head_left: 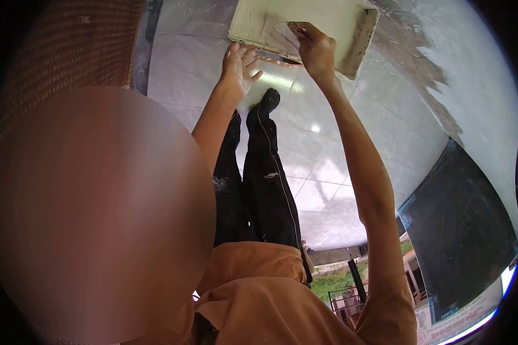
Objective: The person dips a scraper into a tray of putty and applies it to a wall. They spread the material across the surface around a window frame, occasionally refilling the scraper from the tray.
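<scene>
My right hand (318, 53) is closed with a pinch on a pale, thin flat piece (285, 34) smeared with white; its exact kind I cannot tell. That piece is over the near side of a shallow cream tray (354, 63), whose rim is chipped and spattered. Palm turned up, my left hand (239, 70) is open beside the tray's near left corner, fingers apart and nothing in them. White smears mark its palm and wrist.
Grey-white floor tiles (328, 167) lie below. At the right stands a wall (472, 69) with white and bare brownish patches, and a large black panel (466, 224). A woven brown panel (69, 52) is at the left. A blurred disc hides much of the lower left.
</scene>
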Motion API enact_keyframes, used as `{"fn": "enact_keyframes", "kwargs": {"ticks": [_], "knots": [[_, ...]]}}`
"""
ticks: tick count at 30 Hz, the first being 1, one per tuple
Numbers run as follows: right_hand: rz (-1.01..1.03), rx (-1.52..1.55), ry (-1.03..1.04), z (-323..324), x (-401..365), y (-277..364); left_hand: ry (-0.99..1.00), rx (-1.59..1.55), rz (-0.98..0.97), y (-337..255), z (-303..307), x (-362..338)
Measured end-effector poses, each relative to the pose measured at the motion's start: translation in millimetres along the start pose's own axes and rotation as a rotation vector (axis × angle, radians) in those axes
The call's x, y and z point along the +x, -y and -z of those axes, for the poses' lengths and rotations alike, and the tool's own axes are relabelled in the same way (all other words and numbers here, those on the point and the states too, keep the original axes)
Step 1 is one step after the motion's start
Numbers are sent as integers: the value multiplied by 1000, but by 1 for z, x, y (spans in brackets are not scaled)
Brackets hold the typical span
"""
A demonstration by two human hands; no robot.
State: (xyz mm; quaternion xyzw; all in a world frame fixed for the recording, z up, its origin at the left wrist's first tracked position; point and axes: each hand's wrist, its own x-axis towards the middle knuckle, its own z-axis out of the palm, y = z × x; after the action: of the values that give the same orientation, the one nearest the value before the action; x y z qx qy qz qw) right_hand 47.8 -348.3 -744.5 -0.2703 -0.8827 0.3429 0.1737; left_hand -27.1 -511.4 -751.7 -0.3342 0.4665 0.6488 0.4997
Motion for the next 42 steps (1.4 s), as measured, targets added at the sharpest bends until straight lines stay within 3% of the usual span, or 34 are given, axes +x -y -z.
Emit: {"fn": "enact_keyframes", "kwargs": {"ticks": [8, 26, 29, 31, 32, 33, 35, 37, 39, 42], "knots": [[61, 28, 99, -31, 6, -11, 104, -100, 70, 9, 1, 16], [80, -198, 357, -23, 23, -17, 152, -165, 71, 10, 2, 11], [140, -108, 451, -20, 52, -44, 159, -142, 82, 10, 5, 9], [-58, -9, 595, -8, 71, -33, 137, -157, 106, 8, 9, 5], [-285, 29, 694, 15, 74, -13, 95, -133, 156, 6, 11, 0], [-274, 27, 678, 21, 71, -17, 55, -108, 202, 1, 10, -6], [-459, 555, 605, 32, 58, -40, 38, -86, 174, -11, 5, -22], [-646, 741, 385, 49, 47, -14, 72, -26, 77, -28, -2, -38], [-683, 931, 269, 74, 44, 8, 77, -49, 12, -48, -21, -55], [-538, 1163, 157, 125, 51, 62, 175, 55, -199, -85, -59, -88]]}}
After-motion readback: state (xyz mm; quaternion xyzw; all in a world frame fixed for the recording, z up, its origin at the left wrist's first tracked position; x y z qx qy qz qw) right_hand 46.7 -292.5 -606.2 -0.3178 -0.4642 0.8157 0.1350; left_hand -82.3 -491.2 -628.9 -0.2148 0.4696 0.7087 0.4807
